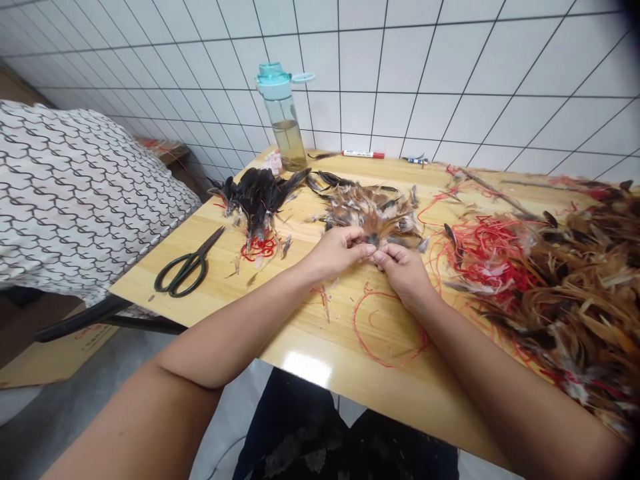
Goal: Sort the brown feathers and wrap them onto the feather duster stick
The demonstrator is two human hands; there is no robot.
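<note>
My left hand (345, 252) and my right hand (400, 267) meet over the middle of the table, thumbs and fingertips pinched together. Between the left fingers is the base of some brown feathers (377, 230), which fan out away from me. The right fingertips touch the same spot, but what they pinch is too small to make out. Behind the hands lies a loose pile of brown and white feathers (363, 200). A loop of red string (356, 327) rests on the wood below my right hand.
Black scissors (187, 267) and a bundle of black feathers (257, 197) lie on the left. A large heap of brown feathers (575, 287) with tangled red string (493, 247) covers the right side. A bottle (287, 127) and a red marker (363, 155) are near the tiled wall.
</note>
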